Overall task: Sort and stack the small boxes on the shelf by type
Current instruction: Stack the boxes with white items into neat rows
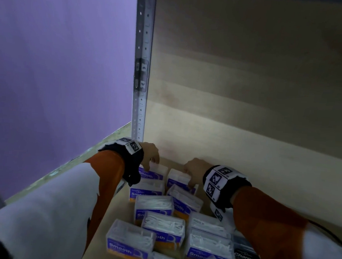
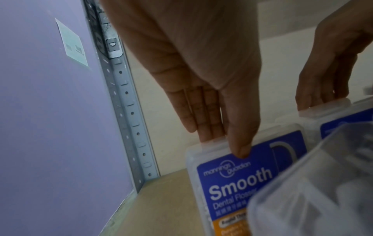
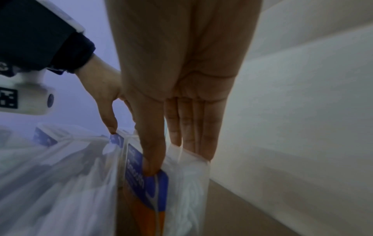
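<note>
Boxes [image 1: 160,224] sit on a tan wood shelf [image 1: 107,212] by a purple wall [image 1: 54,70]. Left hand [image 1: 151,153] and right hand [image 1: 193,169] each pinch a far box.

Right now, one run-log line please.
left hand: pinches rear-left Smooth box | right hand: pinches rear-right Smooth box | Charcoal box: unsorted

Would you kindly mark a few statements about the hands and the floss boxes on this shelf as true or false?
1. The left hand pinches an upright blue Smooth box. True.
2. The right hand hangs idle above the boxes. False: it pinches another Smooth box between thumb and fingers.
3. A black Charcoal box lies at the near right. True.
4. Both held boxes stand at the front edge of the shelf. False: they stand at the back, near the rear panel.
</note>
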Tool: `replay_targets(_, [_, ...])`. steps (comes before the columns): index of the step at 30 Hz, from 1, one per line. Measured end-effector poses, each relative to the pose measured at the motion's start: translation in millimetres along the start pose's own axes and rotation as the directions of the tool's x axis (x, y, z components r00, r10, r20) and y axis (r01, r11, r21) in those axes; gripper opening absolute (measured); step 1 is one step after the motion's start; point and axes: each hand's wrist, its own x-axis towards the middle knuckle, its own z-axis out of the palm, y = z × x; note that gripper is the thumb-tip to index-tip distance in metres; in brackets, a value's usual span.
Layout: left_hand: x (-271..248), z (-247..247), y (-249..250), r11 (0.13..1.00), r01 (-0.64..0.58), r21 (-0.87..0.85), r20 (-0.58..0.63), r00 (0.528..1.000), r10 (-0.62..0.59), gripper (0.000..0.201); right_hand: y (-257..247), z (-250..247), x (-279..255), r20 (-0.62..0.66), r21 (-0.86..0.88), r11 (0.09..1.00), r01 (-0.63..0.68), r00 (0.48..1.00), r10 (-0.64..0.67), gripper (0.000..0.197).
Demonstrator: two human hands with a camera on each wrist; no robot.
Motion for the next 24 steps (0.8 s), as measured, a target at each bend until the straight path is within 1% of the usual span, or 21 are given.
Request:
replay_targets(10, [-3, 3, 0, 0.999, 0.016, -0.04, -0.01, 1.0, -0.017, 0.054, -2, 2, 5, -0.024, 0.025, 1.0, -0.007, 1.0, 0.008, 0.053])
replay_targets(16, [-5, 7, 0, 0.997, 0.044, -0.062, -0.015, 0.999, -0.045, 0.056, -2, 2, 3, -0.028, 0.02, 1.0, -0.003, 1.0, 0.003, 0.046])
replay_targets(19, [-11, 7, 0, 0.997, 0.043, -0.069, -0.033, 0.998, -0.046, 0.058, -1, 0, 0, -0.037, 0.037, 0.999, 0.0, 0.999, 0.001, 0.046])
replay_targets(24, [-27, 5, 1, 0.995, 0.016, -0.1, -0.069, 0.997, -0.023, 0.051, 0, -6, -11, -0.054, 0.043, 0.999, 0.01, 0.999, -0.008, 0.049])
